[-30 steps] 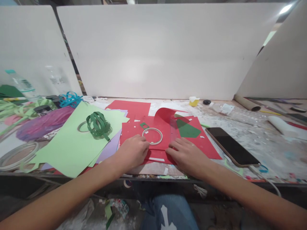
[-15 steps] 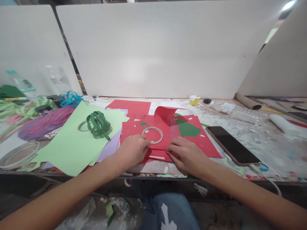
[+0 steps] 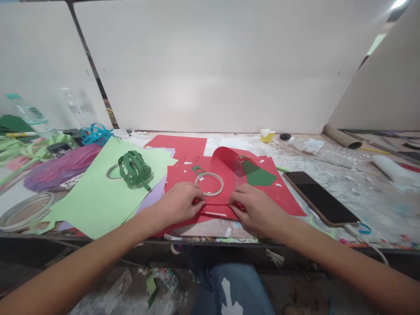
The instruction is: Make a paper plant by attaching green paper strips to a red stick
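By the left hand (image 3: 183, 202) and the right hand (image 3: 257, 208), the red paper (image 3: 215, 200) stretched between them is pinched at its near edge. Just beyond the hands, a ring (image 3: 222, 184) is laid on red. A coil (image 3: 133, 168) is borne on a green sheet (image 3: 95, 197) left of the left hand; a phone (image 3: 320, 198) is set right of the right.

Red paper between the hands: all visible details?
The red paper looks thin, smooth and flexible. Its far part seems to curl upward; its near edge forms a narrow strip, folded or rolled, I cannot tell which. The fingers of the left hand and right hand pinch that edge. A pale ring lies just beyond, apparently on it.
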`<state>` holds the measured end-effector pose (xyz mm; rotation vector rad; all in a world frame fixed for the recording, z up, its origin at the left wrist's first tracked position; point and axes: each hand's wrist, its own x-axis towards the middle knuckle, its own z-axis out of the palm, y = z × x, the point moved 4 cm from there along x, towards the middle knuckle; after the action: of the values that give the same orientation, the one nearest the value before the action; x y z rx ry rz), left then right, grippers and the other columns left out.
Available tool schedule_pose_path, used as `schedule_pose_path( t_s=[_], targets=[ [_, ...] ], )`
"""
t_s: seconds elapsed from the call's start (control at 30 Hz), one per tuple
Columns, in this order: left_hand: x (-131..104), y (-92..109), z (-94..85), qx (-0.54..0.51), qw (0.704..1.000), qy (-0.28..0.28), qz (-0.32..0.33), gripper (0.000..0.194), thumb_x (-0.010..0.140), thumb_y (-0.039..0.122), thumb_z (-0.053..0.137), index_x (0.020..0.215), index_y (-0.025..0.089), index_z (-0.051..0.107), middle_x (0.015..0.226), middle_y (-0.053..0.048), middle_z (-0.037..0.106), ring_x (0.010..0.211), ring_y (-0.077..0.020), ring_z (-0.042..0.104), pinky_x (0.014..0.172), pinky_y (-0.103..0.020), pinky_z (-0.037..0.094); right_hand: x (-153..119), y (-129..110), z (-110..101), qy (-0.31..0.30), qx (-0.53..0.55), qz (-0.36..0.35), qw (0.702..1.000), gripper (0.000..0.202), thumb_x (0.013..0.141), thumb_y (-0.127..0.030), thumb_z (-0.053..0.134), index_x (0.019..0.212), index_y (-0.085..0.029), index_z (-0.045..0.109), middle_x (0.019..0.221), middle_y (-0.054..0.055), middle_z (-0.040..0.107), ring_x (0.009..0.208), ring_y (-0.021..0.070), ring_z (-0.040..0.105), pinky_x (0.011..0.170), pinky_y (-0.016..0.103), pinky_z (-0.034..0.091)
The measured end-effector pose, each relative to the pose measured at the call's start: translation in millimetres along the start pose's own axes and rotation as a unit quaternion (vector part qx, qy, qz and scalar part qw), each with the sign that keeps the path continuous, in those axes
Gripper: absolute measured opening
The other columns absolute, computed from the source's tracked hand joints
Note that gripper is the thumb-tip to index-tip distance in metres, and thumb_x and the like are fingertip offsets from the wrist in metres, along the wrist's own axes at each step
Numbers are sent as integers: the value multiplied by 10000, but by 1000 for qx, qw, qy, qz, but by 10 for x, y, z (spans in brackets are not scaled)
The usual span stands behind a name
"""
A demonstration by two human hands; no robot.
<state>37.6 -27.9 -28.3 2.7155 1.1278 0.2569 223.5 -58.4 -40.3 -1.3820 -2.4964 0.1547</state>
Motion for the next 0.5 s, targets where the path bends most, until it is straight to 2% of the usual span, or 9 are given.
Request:
schedule_pose_path(
  t_s=[0.13, 0.2, 0.33, 0.5],
  targets=[
    [64, -56, -26, -49, 997, -11, -52, 195, 834, 210, 555, 898, 190, 738, 830, -44, 730, 747, -173, 643, 655, -257, 422, -8, -25, 9, -6, -50, -31, 998, 169, 892, -105, 512, 763, -170, 600, 762, 45, 594, 750, 178, 486, 640, 280, 313],
    [98, -66, -35, -63, 997, -26, -47, 196, 827, 208, 561, 910, 189, 738, 825, -41, 733, 730, -168, 640, 629, -251, 413, -6, -32, 14, -8, -59, -45, 997, 164, 889, -94, 512, 768, -169, 593, 778, 47, 602, 759, 180, 481, 643, 284, 309],
    [139, -85, -27, -77, 995, -65, -23, 180, 839, 195, 544, 811, 185, 722, 736, -18, 713, 646, -144, 612, 575, -238, 388, 4, -38, 19, 2, -79, -71, 994, 173, 905, -98, 495, 769, -165, 580, 800, 55, 605, 767, 187, 465, 655, 296, 311],
    [117, -103, 1, -60, 998, -22, -22, 185, 842, 158, 533, 838, 191, 715, 805, -22, 725, 719, -153, 638, 631, -241, 412, -13, -38, 42, 24, -121, -109, 986, 191, 921, -100, 468, 781, -156, 585, 816, 71, 602, 748, 192, 451, 673, 315, 315]
  ],
)
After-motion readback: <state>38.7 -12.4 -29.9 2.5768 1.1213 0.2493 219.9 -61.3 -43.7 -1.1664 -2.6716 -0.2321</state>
